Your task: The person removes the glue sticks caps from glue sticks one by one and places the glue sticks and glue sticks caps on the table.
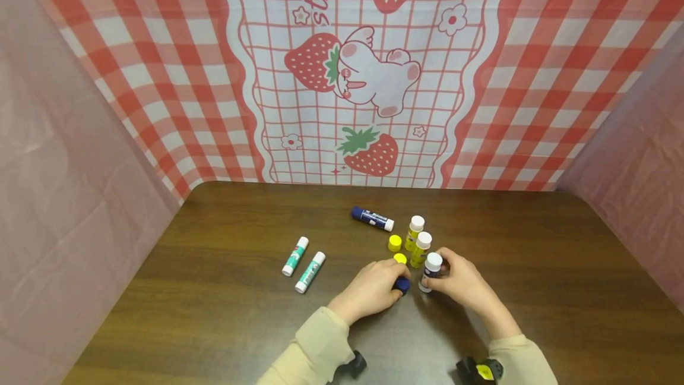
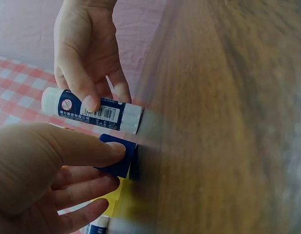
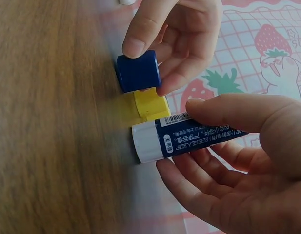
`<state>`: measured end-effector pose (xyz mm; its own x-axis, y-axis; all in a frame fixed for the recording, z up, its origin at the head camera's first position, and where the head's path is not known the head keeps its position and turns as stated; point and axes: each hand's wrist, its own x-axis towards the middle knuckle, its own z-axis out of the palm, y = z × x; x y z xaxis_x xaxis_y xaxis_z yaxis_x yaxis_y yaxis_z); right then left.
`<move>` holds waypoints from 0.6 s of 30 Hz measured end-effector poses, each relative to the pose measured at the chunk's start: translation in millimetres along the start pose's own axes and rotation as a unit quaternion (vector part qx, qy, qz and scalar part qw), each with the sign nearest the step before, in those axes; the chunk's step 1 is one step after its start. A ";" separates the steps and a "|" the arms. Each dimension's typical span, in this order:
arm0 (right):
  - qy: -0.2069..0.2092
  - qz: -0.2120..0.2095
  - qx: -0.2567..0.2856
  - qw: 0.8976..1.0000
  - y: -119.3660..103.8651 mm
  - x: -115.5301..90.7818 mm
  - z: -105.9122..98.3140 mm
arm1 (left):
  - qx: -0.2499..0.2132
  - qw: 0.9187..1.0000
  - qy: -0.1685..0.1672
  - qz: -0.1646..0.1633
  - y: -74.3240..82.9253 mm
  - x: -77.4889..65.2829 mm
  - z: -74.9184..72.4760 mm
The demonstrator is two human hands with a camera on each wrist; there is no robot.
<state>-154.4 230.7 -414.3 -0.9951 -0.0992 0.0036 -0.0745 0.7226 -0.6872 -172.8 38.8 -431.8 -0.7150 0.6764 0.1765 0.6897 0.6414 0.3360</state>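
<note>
My right hand (image 1: 464, 278) grips a dark blue glue stick (image 1: 430, 272) that stands upright, its white end at the top. In the left wrist view the thumb lies across the barcode on this glue stick (image 2: 99, 111). Just left of it, my left hand (image 1: 370, 291) pinches a dark blue cap (image 1: 402, 284) at the table surface, thumb on one side. The right wrist view shows the blue cap (image 3: 138, 71) apart from the glue stick. Beyond the hands stand two yellow glue sticks (image 1: 414, 233) with white tops, beside two yellow caps (image 1: 394, 243), one partly behind the left fingers.
A blue glue stick (image 1: 372, 218) lies on its side toward the back of the brown table (image 1: 224, 224). Two green-and-white glue sticks (image 1: 310, 272) lie to the left. A checked strawberry cloth (image 1: 369, 88) hangs behind the far edge.
</note>
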 end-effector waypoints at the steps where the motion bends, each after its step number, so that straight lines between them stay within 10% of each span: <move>1: 0.000 -0.002 -0.001 1.000 0.1 -0.1 0.0 | 0.001 1.000 0.000 -0.001 0.2 0.0 0.2; 18: -0.003 -0.008 0.005 1.000 1.2 -1.0 -1.0 | 0.010 1.000 -0.001 -0.005 0.4 0.4 5.6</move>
<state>-153.6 232.4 -414.4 -0.9933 -0.1155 0.0103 -0.0901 0.7134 -0.6950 -172.2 41.3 -436.8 -0.7220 0.6703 0.1716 0.6844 0.6554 0.3194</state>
